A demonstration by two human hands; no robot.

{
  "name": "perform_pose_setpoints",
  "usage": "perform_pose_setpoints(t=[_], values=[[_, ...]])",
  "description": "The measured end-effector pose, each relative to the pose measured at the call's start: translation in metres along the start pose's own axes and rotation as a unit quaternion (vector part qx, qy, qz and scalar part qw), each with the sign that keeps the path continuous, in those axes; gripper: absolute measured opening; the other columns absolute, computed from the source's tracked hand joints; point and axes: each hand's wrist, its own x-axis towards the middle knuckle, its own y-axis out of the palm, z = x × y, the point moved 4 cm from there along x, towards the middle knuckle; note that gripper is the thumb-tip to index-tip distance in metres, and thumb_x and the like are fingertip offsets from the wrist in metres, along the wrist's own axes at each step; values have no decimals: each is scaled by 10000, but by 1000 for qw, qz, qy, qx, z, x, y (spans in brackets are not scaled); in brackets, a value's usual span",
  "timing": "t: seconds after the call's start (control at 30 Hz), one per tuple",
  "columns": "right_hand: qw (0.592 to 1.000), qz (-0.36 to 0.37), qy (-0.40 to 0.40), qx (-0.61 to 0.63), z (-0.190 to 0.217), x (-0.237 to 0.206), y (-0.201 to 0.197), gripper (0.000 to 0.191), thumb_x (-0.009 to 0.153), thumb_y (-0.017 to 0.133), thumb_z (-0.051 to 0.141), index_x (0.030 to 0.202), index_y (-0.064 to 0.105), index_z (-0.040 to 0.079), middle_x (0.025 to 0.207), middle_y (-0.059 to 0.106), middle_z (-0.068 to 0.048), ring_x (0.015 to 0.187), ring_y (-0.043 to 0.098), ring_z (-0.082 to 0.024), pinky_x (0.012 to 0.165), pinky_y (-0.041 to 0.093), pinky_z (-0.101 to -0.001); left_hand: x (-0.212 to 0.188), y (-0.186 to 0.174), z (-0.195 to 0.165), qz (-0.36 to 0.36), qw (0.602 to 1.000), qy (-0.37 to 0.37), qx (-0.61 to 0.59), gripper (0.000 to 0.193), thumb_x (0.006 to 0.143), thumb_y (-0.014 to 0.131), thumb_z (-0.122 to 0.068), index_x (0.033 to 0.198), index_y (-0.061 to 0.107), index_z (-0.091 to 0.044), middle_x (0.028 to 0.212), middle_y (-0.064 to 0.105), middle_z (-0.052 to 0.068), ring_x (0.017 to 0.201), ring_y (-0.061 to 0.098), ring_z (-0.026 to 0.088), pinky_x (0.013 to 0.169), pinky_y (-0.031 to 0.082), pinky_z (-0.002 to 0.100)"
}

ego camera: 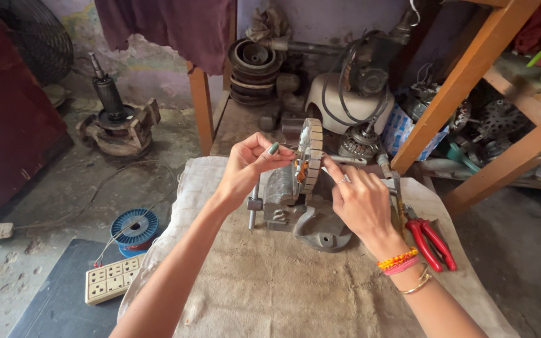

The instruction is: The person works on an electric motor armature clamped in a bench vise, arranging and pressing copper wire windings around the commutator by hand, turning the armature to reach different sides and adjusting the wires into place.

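A round laminated stator ring [312,153] with copper windings stands on edge, clamped in a grey metal bench vise [311,219] on a sackcloth-covered table [270,288]. My left hand [245,169] pinches at the ring's left face, thumb and forefinger closed near the orange winding; whether a wire is between them cannot be told. My right hand [361,200], with bangles on the wrist, rests on the ring's right side, its forefinger pointing into the slots.
Red-handled pliers [432,243] lie to the right on the cloth. A blue spool of wire [134,228] and a white socket strip [113,280] sit on the floor to the left. Motor parts [255,62] crowd the back, and a wooden frame [471,75] rises at right.
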Motion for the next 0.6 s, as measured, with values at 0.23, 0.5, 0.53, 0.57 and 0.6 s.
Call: perform_pose_setpoints(t=[0.23, 0.5, 0.53, 0.57, 0.6], values=[[997, 11, -2, 78, -10, 0, -5, 577, 795, 659, 17, 1362, 643, 127, 910, 710, -98, 759, 694, -287, 709, 555, -422, -4, 5, 7, -15, 1000, 5, 0, 100, 1002, 634, -65, 937, 564, -35, 1095, 746, 209, 1094, 734, 270, 1028, 599, 429], [959, 33, 68, 274, -20, 1, -12, 488, 864, 656, 16, 1344, 652, 109, 1019, 769, -127, 791, 750, -263, 706, 597, -343, -13, 9, 5, -5, 1000, 20, -1, 133, 1035, 604, -123, 940, 550, -48, 1107, 742, 207, 1119, 733, 278, 1030, 604, 448], [946, 59, 93, 304, -22, 1, -9, 500, 865, 653, 17, 1356, 643, 115, 985, 776, -107, 764, 757, -225, 701, 604, -322, -15, 7, 5, -10, 1000, 21, 2, 133, 1036, 600, -126, 942, 545, -49, 1107, 742, 206, 1116, 734, 280, 1026, 603, 449], [931, 85, 118, 334, -23, 1, -6, 513, 866, 651, 18, 1368, 634, 121, 951, 784, -87, 738, 764, -187, 696, 610, -300, -18, 6, 6, -14, 1000, 22, 5, 134, 1037, 597, -129, 944, 541, -51, 1107, 743, 205, 1112, 736, 282, 1022, 603, 449], [911, 98, 137, 377, -25, 1, -5, 526, 870, 640, 15, 1385, 622, 120, 950, 783, -84, 745, 760, -171, 699, 606, -292, -21, 4, 6, -15, 1000, 19, 14, 129, 1038, 590, -130, 947, 542, -53, 1104, 746, 205, 1111, 737, 279, 1020, 607, 446]])
